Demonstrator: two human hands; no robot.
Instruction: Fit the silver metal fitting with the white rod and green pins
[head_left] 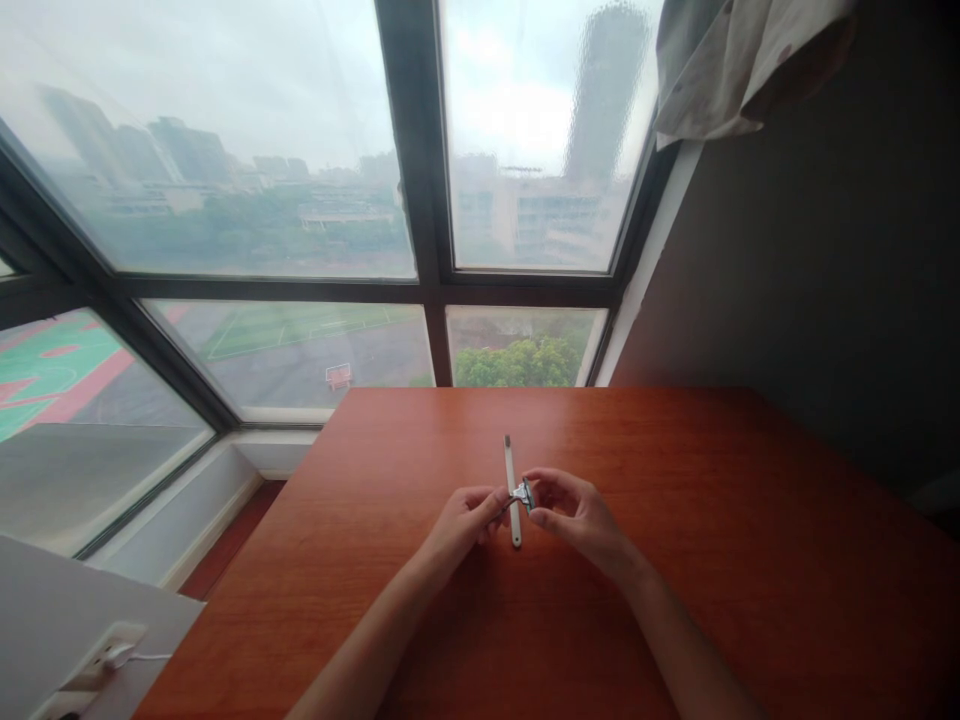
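In the head view, a small metal clip (523, 494) sits between both hands, just above a white stick (511, 480). The stick lies on the table (750, 560) and runs from 12 to 6 o'clock.

The likeliest trouble is a slip. The clip is held only by fingertips, so a twist or a pull from either side could pop it loose onto the table. A knuckle could also nudge the stick and set it rolling.

The left hand (466, 518) comes in from 7 o'clock with its fingers curled. Their tips are pinched on the clip's thin dark end. The right hand (579, 512) reaches in from 4 o'clock, wrist low, with thumb and forefinger closed on the clip's shiny body and the other fingers arched over it. Whether either hand touches the stick cannot be told.
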